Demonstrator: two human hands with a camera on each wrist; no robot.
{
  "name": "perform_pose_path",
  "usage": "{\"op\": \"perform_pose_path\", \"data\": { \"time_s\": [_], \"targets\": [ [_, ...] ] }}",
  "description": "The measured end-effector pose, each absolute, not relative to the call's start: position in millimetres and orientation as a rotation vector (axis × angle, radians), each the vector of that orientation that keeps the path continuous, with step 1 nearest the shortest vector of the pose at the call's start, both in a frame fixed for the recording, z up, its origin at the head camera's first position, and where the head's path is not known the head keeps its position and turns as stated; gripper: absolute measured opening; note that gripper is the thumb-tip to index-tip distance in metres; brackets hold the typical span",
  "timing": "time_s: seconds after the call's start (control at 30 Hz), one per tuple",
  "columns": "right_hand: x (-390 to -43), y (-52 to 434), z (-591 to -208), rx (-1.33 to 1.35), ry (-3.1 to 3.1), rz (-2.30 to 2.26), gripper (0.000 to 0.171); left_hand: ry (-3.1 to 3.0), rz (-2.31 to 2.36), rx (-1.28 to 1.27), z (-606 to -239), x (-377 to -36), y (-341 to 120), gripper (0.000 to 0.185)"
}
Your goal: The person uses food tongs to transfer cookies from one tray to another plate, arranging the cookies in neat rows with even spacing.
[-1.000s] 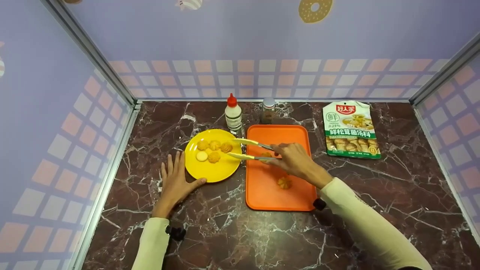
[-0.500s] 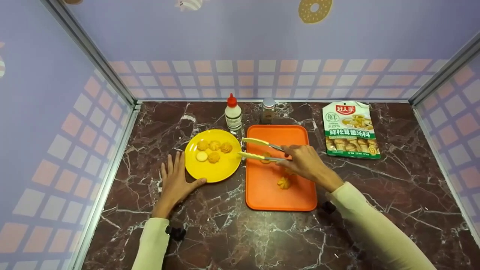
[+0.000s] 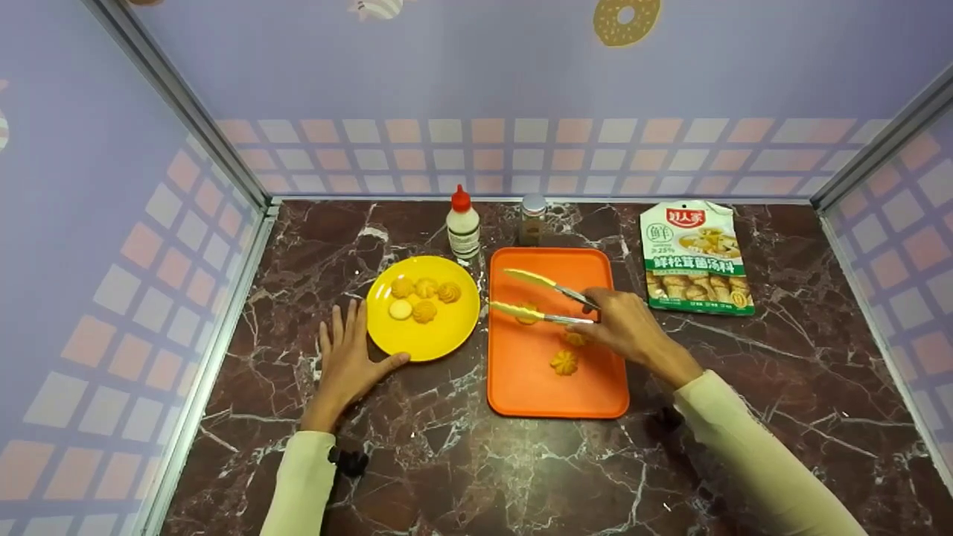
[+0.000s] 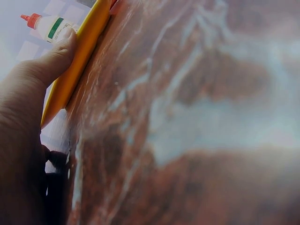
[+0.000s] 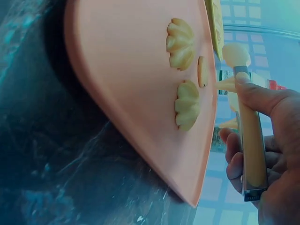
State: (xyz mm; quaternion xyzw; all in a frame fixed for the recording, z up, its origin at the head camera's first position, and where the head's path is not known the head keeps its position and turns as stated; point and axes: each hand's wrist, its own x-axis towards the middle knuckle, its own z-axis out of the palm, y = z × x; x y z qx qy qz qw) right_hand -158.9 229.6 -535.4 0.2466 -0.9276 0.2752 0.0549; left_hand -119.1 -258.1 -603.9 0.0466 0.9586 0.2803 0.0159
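Observation:
My right hand (image 3: 629, 324) grips tongs (image 3: 567, 319) with pale yellow tips above the orange tray (image 3: 521, 387). The tong arms stand apart with nothing between the tips. Three piped cookies (image 3: 563, 362) lie on the tray, one partly covered by the lower tong arm. In the right wrist view, the thumb presses along the tongs (image 5: 252, 150) and the fingers curl behind them. My left hand (image 3: 348, 368) lies spread at the left rim of a yellow plate (image 3: 428, 346), which carries several cookies (image 3: 425, 311). Its thumb touches the plate's rim (image 4: 79, 61) in the left wrist view.
A red-capped squeeze bottle (image 3: 463, 227) stands behind the plate. Beside it is a small jar with a grey lid (image 3: 533, 219), just behind the tray. A green and white food pouch (image 3: 700, 257) lies at the back right. Patterned walls enclose the marble-look counter (image 3: 476, 476).
My right hand has drawn the tongs rightward from over the plate to over the tray, their tips spreading wider. The left hand and the plate's cookies have stayed put.

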Motion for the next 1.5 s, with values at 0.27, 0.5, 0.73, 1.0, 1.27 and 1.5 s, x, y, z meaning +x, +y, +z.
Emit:
{"op": "perform_pose_path", "data": {
  "time_s": [0.27, 0.5, 0.73, 1.0, 1.27, 1.5],
  "targets": [
    [-157.1, 237.8, -539.6, 0.733, -2.785, 0.849, 0.058, 2.983, 0.871, 0.142, -604.1, -119.5, -258.4, 0.134],
    [-155.4, 245.5, -540.1, 0.78, -2.749, 0.855, 0.058, 2.97, 0.85, 0.129, -604.2, -120.6, -258.1, 0.136],
    [-150.7, 254.9, -538.5, 0.77, -2.758, 0.761, 0.052, 2.976, 0.833, 0.125, -602.3, -120.3, -257.5, 0.136],
    [-146.5, 263.6, -540.3, 0.769, -2.784, 0.683, 0.052, 2.97, 0.834, 0.129, -601.0, -119.8, -257.9, 0.137],
    [-144.7, 268.9, -540.7, 0.799, -2.806, 0.693, 0.05, 2.97, 0.836, 0.124, -601.7, -119.5, -257.4, 0.137],
    [-143.8, 270.6, -540.2, 0.819, -2.811, 0.695, 0.046, 2.98, 0.84, 0.134, -601.3, -119.0, -257.1, 0.136]
  ]
}}
